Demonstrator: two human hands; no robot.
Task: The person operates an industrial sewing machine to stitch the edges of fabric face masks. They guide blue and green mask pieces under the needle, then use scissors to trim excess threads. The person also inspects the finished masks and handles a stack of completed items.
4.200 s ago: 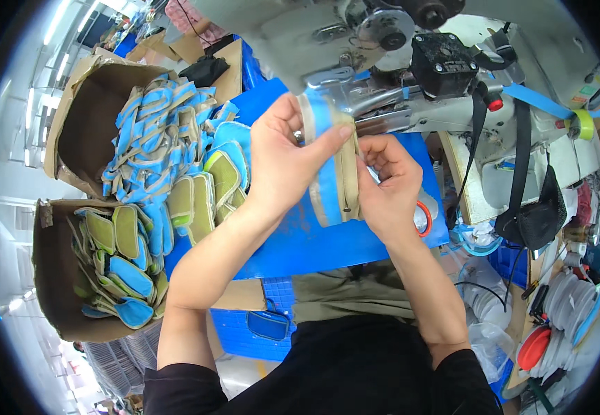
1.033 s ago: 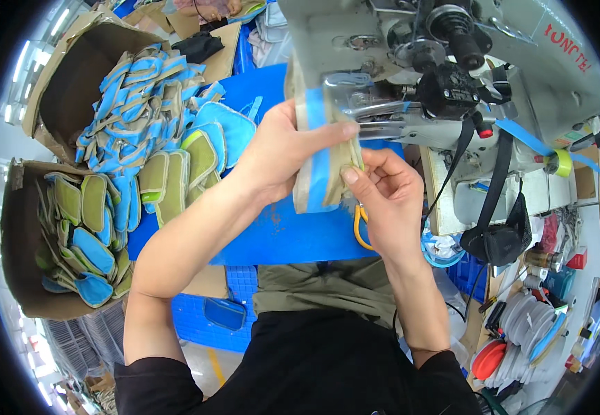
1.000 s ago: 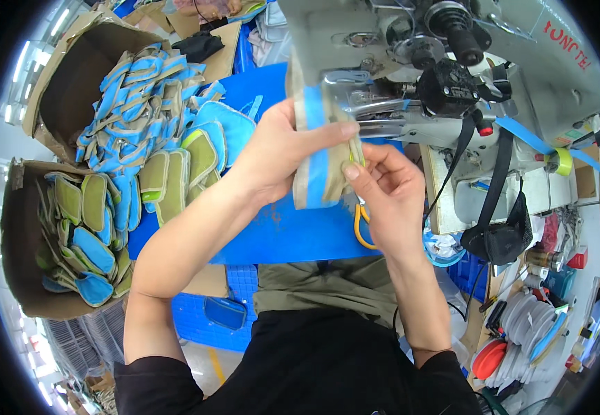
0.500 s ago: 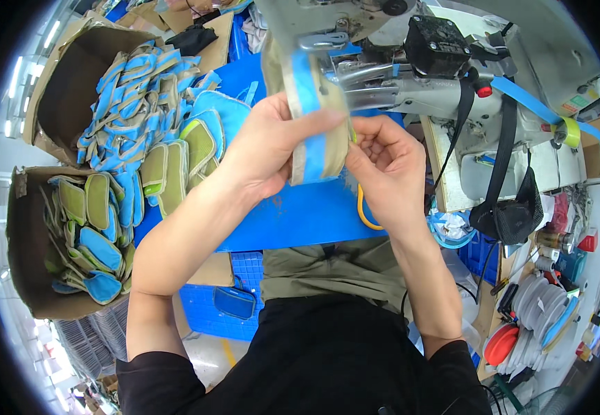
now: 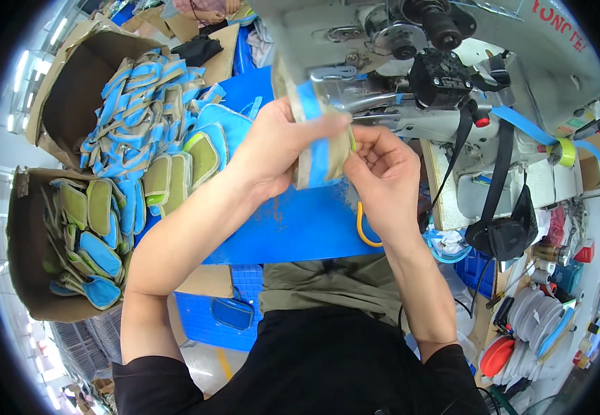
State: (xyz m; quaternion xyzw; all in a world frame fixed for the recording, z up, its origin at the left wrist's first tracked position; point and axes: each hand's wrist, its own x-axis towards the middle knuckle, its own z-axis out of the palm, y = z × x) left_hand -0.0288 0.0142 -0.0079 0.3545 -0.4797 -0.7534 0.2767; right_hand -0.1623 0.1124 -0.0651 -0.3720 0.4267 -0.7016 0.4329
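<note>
My left hand (image 5: 272,146) grips a beige fabric band with a blue stripe (image 5: 319,164), thumb across its front; the thumb is slightly blurred. At the band's right edge, my right hand (image 5: 387,169) pinches it with curled fingers, where a bit of lime-green fabric shows. The band is held up over the blue table (image 5: 279,235), in front of the sewing machine (image 5: 431,117); its upper end reaches up beside the machine head. A yellow loop handle (image 5: 362,229) lies just below my right hand. Green-and-beige fabric pieces (image 5: 203,155) lie to the left of my left hand.
On the left, a cardboard box (image 5: 30,270) holds green and blue pouch pieces, beside a heap of blue-and-beige strips (image 5: 144,104). Blue tape (image 5: 521,124) and a black strap (image 5: 497,187) hang at the right. Another person's hands (image 5: 210,14) show at the far edge.
The view has shifted slightly, so the machine and table sit lower in the picture. Both hands keep their hold on the band, which has barely moved.
</note>
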